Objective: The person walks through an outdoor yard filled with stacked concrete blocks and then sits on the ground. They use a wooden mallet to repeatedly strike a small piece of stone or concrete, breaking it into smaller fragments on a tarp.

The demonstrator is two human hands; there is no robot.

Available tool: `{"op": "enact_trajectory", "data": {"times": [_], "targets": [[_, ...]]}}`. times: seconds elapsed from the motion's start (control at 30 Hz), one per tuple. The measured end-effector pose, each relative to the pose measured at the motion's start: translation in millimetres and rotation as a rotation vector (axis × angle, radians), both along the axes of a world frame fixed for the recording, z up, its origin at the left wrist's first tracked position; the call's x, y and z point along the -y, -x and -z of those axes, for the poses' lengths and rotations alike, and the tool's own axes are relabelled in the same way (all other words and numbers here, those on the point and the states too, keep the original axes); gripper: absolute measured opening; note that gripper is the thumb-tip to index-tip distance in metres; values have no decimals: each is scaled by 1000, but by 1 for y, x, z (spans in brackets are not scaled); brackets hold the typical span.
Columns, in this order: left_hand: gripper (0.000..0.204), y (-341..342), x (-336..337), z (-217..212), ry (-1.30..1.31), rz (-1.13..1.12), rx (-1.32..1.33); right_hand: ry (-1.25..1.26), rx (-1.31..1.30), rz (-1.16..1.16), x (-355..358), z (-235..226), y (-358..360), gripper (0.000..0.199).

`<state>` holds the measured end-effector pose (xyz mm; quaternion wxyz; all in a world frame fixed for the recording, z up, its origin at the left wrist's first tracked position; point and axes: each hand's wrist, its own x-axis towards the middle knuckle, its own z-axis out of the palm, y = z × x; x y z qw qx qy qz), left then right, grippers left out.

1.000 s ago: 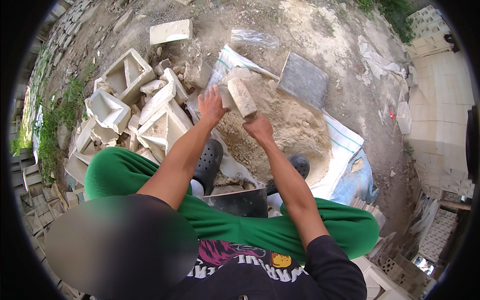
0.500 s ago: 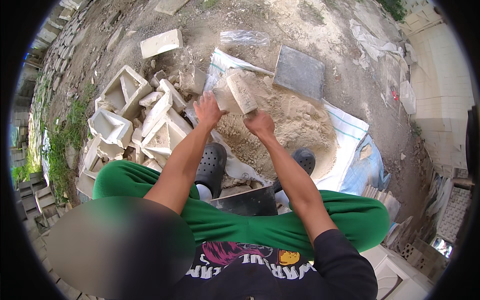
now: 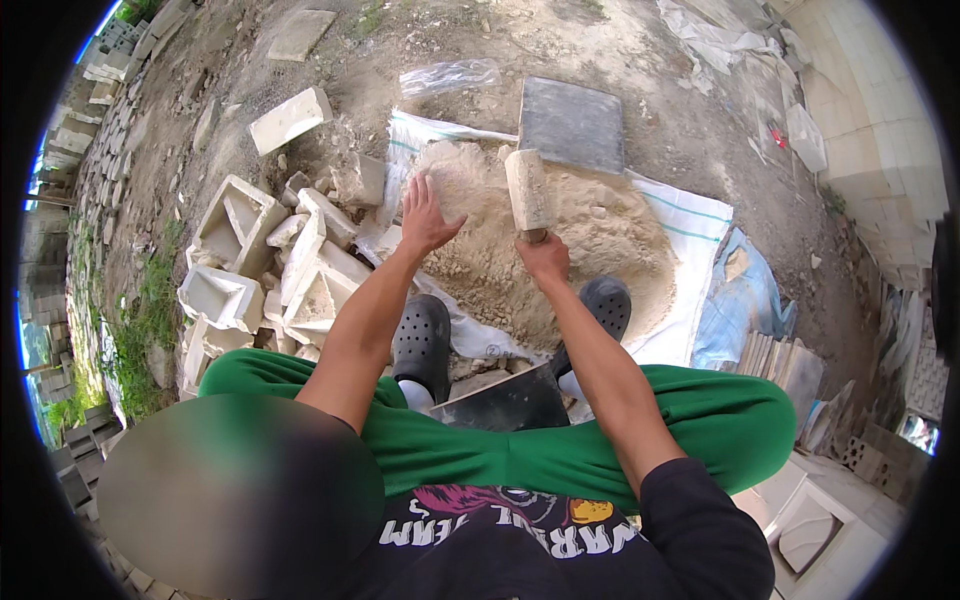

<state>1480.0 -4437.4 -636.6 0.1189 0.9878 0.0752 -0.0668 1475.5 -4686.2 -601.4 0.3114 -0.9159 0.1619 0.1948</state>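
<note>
I'm nr the person, who sits low w/ knees wide in green pants (image 3: 480, 455) at the bottom of the frame. The R hand (image 3: 545, 262), just R of mid-frame, is wrapped tight round the short handle of a fat, dusty club (image 3: 530, 190). The club's pale head points up the frame, above the fist, w/ the big sandy heap (image 3: 610, 230) behind it. Can't tell if the head touches the sand or hangs over it.

The L hand (image 3: 426, 220), a bit L of mid-frame, has nothing in it. It's flat & wide, back up, fingers up the frame, thumb out to the R. It's over the L edge of the heap; can't tell if it touches.

The heap sits mid-frame on a white sheet (image 3: 690, 215) w/ thin stripes, edges poking out L & R. A dark square slab (image 3: 571, 125) lies at the heap's top edge, upper mid. L of the heap, mid-L of the frame, is a jumble of broken pale blocks (image 3: 240, 220). A pale brick (image 3: 290, 120) lies above them, upper L, & a bit of clear plastic (image 3: 450, 78) is up top, nr mid.

Low in the frame, two grey clogs (image 3: 421, 345) w/ holes are on the feet, w/ a black board (image 3: 510, 400) btwn the legs. Blue plastic (image 3: 740, 300) is crumpled at lower R, just above a row of thin tiles (image 3: 775, 360).
</note>
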Motion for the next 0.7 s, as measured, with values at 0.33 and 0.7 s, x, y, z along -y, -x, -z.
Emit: {"op": "enact_trajectory", "data": {"times": [0.33,0.7], "targets": [[82,-18,105,15,365,396,211,-377,79,410,56,-4,-20,41],[85,-4,75,27,-17,-2,275,-310,80,418,66,-8,-18,29]]}}
